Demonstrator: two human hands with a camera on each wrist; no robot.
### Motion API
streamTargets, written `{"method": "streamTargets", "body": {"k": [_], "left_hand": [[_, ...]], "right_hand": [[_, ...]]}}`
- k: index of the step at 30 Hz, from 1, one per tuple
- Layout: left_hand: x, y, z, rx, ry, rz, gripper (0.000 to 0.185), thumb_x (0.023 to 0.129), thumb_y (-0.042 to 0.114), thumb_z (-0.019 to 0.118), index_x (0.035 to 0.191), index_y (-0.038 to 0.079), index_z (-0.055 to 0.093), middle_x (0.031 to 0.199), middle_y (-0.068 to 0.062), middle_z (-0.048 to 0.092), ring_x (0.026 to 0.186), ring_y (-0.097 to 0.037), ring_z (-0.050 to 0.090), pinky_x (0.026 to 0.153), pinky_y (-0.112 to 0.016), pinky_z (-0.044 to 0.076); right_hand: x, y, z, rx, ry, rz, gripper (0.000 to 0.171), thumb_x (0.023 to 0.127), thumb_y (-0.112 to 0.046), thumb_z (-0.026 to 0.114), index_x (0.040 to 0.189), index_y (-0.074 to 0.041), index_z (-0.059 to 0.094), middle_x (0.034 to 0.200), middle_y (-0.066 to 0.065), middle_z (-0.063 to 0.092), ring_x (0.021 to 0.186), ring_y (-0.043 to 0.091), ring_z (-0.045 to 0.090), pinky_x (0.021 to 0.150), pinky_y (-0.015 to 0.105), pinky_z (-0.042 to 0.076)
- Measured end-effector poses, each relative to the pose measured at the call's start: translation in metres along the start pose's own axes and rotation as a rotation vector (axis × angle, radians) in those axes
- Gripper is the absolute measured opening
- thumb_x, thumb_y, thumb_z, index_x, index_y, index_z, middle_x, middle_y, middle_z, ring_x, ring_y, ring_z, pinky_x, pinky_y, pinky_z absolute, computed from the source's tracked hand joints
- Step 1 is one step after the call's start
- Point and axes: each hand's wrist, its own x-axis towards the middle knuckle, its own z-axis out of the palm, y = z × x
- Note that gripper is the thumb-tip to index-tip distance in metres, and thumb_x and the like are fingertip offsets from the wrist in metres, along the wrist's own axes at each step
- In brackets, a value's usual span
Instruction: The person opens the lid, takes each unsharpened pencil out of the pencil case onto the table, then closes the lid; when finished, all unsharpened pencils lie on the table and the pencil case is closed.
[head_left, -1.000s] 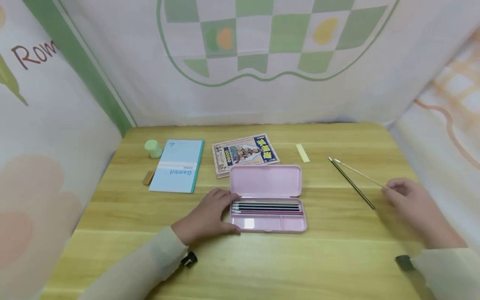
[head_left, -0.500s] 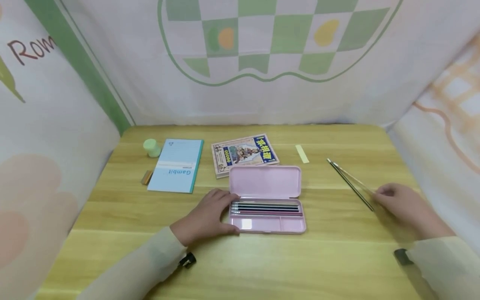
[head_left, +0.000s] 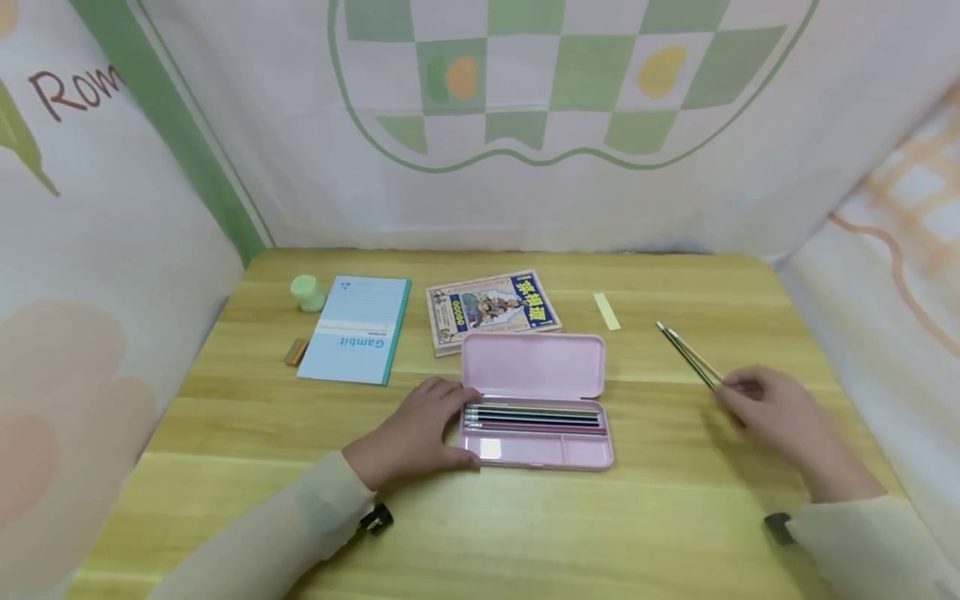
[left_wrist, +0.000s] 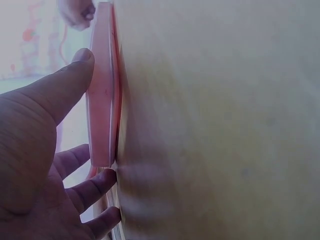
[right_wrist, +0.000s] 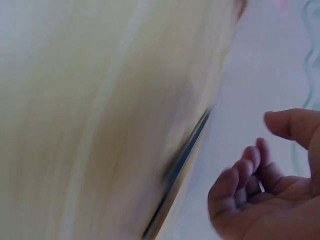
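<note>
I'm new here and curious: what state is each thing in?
Pink pencil case: open
Pencils inside: side by side
Two loose pencils: outside, close together
Gambit notebook: closed
Illustrated book: closed
Pale strip: flat
Brown block: flat
Green cylinder: seemingly upright
Left grip: holding the pencil case
Right grip: relaxed, holding nothing

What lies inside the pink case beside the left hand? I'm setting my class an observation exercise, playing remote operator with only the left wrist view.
Observer: The head view shows several pencils side by side in the far section of the pink case.
Operator: Is it open or closed?
Observer: Open: its lid is swung back, on the side away from the person.
Operator: What is near the right hand?
Observer: A dark pencil and a pale pencil; in the head view, the hand hides their near ends.
</note>
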Motion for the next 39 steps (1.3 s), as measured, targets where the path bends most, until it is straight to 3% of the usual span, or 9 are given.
{"method": "streamTargets", "body": {"k": [4, 8, 13, 18, 23, 28, 35, 39], "left_hand": [[0.001, -0.001, -0.002, 0.006, 0.01, -0.006, 0.097, 0.076, 0.065, 0.083, 0.156, 0.025, 0.045, 0.155, 0.0, 0.048, 0.142, -0.022, 0.038, 0.123, -0.046, 0.03], [0.003, -0.002, -0.003, 0.004, 0.014, -0.007, 0.097, 0.076, 0.065, 0.083, 0.156, 0.025, 0.045, 0.156, -0.001, 0.047, 0.143, -0.023, 0.038, 0.123, -0.047, 0.03], [0.005, -0.003, -0.002, 0.003, 0.009, -0.01, 0.097, 0.076, 0.065, 0.083, 0.156, 0.026, 0.045, 0.156, -0.001, 0.047, 0.144, -0.024, 0.038, 0.123, -0.047, 0.029], [0.004, -0.002, -0.002, -0.002, 0.001, -0.009, 0.096, 0.075, 0.067, 0.082, 0.155, 0.026, 0.046, 0.156, 0.0, 0.047, 0.144, -0.023, 0.038, 0.123, -0.047, 0.031], [0.003, -0.001, -0.004, 0.012, 0.008, -0.022, 0.098, 0.075, 0.067, 0.082, 0.156, 0.026, 0.045, 0.156, 0.0, 0.047, 0.143, -0.021, 0.038, 0.123, -0.046, 0.031], [0.004, -0.001, -0.005, 0.026, 0.021, -0.017, 0.098, 0.075, 0.067, 0.082, 0.155, 0.025, 0.046, 0.154, 0.0, 0.048, 0.142, -0.021, 0.04, 0.123, -0.045, 0.031], [0.002, -0.001, 0.003, 0.032, 0.014, -0.007, 0.099, 0.073, 0.07, 0.082, 0.155, 0.025, 0.047, 0.155, -0.001, 0.048, 0.143, -0.022, 0.04, 0.123, -0.046, 0.03], [0.002, -0.001, 0.005, 0.036, 0.018, -0.004, 0.1, 0.072, 0.071, 0.081, 0.155, 0.025, 0.046, 0.155, 0.0, 0.048, 0.143, -0.021, 0.04, 0.123, -0.046, 0.029]], "right_hand": [[-0.012, -0.061, 0.035, 0.183, 0.001, -0.182, 0.026, 0.099, -0.023, 0.073, 0.114, -0.002, 0.068, 0.102, 0.011, 0.072, 0.087, 0.008, 0.065, 0.072, 0.022, 0.056], [-0.018, -0.106, 0.068, 0.333, -0.141, -0.28, 0.021, 0.094, -0.016, 0.077, 0.11, -0.003, 0.069, 0.098, 0.003, 0.07, 0.089, 0.011, 0.066, 0.077, 0.022, 0.059], [-0.014, -0.137, 0.089, 0.274, -0.178, -0.285, 0.02, 0.091, -0.015, 0.079, 0.106, -0.005, 0.071, 0.092, 0.001, 0.066, 0.083, 0.016, 0.061, 0.07, 0.026, 0.057], [-0.009, -0.148, 0.099, 0.12, -0.169, -0.32, 0.026, 0.088, -0.012, 0.081, 0.11, -0.002, 0.072, 0.102, 0.005, 0.066, 0.093, 0.018, 0.063, 0.082, 0.037, 0.059], [-0.005, -0.154, 0.101, 0.107, -0.232, -0.303, 0.033, 0.089, -0.012, 0.081, 0.117, 0.0, 0.07, 0.11, 0.009, 0.069, 0.099, 0.022, 0.065, 0.089, 0.045, 0.059], [0.0, -0.158, 0.103, 0.08, -0.259, -0.307, 0.029, 0.088, -0.01, 0.08, 0.115, -0.002, 0.072, 0.104, 0.005, 0.069, 0.092, 0.017, 0.062, 0.084, 0.04, 0.058], [-0.001, -0.159, 0.109, 0.038, -0.293, -0.33, 0.013, 0.088, -0.006, 0.078, 0.1, -0.007, 0.074, 0.087, -0.003, 0.067, 0.078, 0.01, 0.058, 0.072, 0.03, 0.055], [-0.002, -0.159, 0.112, 0.029, -0.302, -0.315, 0.012, 0.086, -0.003, 0.075, 0.096, -0.01, 0.072, 0.085, -0.004, 0.067, 0.077, 0.01, 0.059, 0.072, 0.03, 0.055]]}}
